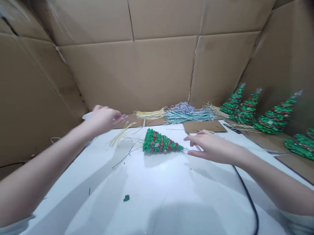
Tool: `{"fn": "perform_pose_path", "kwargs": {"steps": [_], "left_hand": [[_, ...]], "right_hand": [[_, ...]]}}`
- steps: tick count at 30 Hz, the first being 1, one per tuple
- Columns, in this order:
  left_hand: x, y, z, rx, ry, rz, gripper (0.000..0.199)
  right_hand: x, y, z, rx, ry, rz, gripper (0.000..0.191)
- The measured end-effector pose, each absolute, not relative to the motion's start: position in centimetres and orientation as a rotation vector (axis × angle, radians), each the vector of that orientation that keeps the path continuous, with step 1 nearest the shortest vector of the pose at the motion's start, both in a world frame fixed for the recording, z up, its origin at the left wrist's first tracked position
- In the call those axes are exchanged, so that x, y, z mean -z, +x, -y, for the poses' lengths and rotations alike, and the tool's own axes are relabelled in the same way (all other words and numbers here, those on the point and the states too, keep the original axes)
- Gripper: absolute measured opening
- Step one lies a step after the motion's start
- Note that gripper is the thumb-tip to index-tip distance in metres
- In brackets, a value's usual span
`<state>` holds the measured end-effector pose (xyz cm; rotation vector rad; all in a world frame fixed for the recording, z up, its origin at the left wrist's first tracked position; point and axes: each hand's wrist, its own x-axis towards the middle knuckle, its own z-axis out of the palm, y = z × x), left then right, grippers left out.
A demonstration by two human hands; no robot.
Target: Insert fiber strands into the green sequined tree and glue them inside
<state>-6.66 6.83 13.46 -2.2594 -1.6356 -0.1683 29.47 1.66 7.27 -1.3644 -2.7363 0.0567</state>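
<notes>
A small green Christmas tree [159, 141] with red garland lies on its side on the white table, its narrow tip pointing right. Just beyond that tip is my right hand [210, 146], fingers spread and apart from the tree, holding nothing. My left hand [106, 118] is raised at the table's far left, fingers pinched together. A small glittery silvery piece [124, 116] shows at its fingertips, too small to name surely. Partly behind this hand is a whitish translucent item [88, 115].
Bundles of yellow wires [150, 113], teal wires [188, 115] and lilac wires [183, 107] lie along the back. Several finished trees [274, 117] stand at right. A black cable [247, 193] crosses the table's right; a green scrap [126, 198] lies in front. Cardboard walls [134, 73] enclose the workspace.
</notes>
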Motion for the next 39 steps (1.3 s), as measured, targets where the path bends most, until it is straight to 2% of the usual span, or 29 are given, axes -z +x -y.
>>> {"fn": "perform_pose_path", "kwargs": {"steps": [4, 7, 9, 13, 25, 29, 32, 34, 37, 39], "left_hand": [[-9.0, -3.1, -11.5, -0.120, -2.224, 1.654, 0.030], [-6.0, -2.7, -14.8, -0.281, -2.232, 1.708, 0.022], [-4.2, -3.2, -16.6, -0.343, -2.231, 1.752, 0.031], [-1.2, -4.3, -18.8, -0.394, -2.247, 1.783, 0.033], [0.2, -4.5, -20.1, -0.362, -2.397, 1.691, 0.031], [-2.1, -4.9, -19.6, -0.174, -2.340, 1.754, 0.029], [-6.2, -5.5, -18.5, 0.070, -2.192, 1.804, 0.020], [-9.4, -5.5, -17.4, 0.286, -2.094, 1.785, 0.022], [-13.9, -3.5, -15.1, 0.680, -1.973, 1.709, 0.022], [-15.8, -0.6, -13.4, 1.220, -2.167, 1.555, 0.016]], "right_hand": [[-4.5, 28.6, -4.9, -0.114, -1.387, 2.696, 0.030], [-3.2, 28.9, -6.5, -0.239, -1.339, 2.683, 0.028], [-2.7, 29.4, -7.2, -0.292, -1.358, 2.654, 0.028], [-2.5, 30.3, -8.3, -0.340, -1.435, 2.610, 0.027], [-4.7, 32.3, -8.9, -0.489, -1.369, 2.406, 0.023], [-5.4, 32.7, -9.0, -0.553, -1.356, 2.339, 0.022], [-5.7, 33.1, -9.2, -0.572, -1.307, 2.275, 0.022], [-5.7, 33.2, -9.5, -0.532, -1.297, 2.192, 0.022], [-5.8, 32.9, -9.7, -0.518, -1.299, 2.013, 0.024], [-6.3, 32.2, -9.5, -0.688, -1.230, 1.897, 0.025]]}}
